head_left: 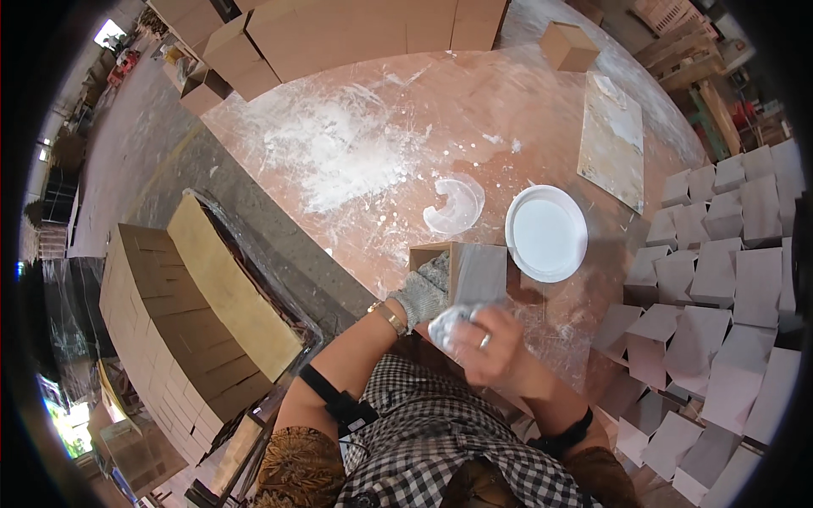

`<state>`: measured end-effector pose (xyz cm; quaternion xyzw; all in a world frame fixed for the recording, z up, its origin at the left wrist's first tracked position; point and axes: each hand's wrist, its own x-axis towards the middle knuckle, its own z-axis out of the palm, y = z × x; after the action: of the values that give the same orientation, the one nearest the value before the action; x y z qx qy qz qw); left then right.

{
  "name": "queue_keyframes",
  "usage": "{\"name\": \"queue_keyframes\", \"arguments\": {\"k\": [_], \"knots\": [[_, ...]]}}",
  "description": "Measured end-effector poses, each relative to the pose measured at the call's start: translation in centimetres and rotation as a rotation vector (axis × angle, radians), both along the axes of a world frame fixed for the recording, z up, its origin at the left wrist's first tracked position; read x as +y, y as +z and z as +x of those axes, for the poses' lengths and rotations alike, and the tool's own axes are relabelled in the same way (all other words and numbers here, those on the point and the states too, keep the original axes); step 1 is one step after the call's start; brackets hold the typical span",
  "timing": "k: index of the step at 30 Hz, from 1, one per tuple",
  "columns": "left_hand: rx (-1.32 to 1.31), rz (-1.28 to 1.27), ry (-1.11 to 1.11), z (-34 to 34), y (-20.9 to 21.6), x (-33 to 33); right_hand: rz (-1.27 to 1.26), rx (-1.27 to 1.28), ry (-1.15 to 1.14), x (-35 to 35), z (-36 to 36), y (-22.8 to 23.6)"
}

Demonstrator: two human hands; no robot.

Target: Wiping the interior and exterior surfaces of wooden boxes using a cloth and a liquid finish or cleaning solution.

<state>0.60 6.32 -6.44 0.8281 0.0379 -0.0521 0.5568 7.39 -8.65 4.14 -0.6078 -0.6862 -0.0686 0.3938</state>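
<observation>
The left hand, in a grey knit glove, reaches inside an open rectangular brown box with a grey side on the reddish table; I cannot tell its grip. The bare right hand clamps a blurred whitish wad at the box's near side.

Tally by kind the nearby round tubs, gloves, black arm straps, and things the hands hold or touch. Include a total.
Round white tub: 1
Grey glove, on the left hand: 1
Black arm straps: 2
Box at the left hand: 1
Whitish wad in the right hand: 1
Total: 6
</observation>
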Motion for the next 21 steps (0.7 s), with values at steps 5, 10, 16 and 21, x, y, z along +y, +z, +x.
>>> {"name": "queue_keyframes", "arguments": {"k": [5,10,16,21], "knots": [[0.171,-0.111,-0.126,0.8,-2.5,0.4,0.044,0.021,-0.151,4.8,5.5,-0.9],[-0.035,-0.304,-0.031,-0.1,-2.7,0.2,0.021,-0.001,-0.172,3.6,4.0,-1.4],[-0.15,-0.343,0.089,-0.3,-0.9,-0.7,0.039,0.001,-0.025,1.0,1.1,-0.7],[-0.018,-0.344,0.114,1.2,0.7,-0.6,0.079,0.097,-0.187,5.7,6.2,-1.1]]}}
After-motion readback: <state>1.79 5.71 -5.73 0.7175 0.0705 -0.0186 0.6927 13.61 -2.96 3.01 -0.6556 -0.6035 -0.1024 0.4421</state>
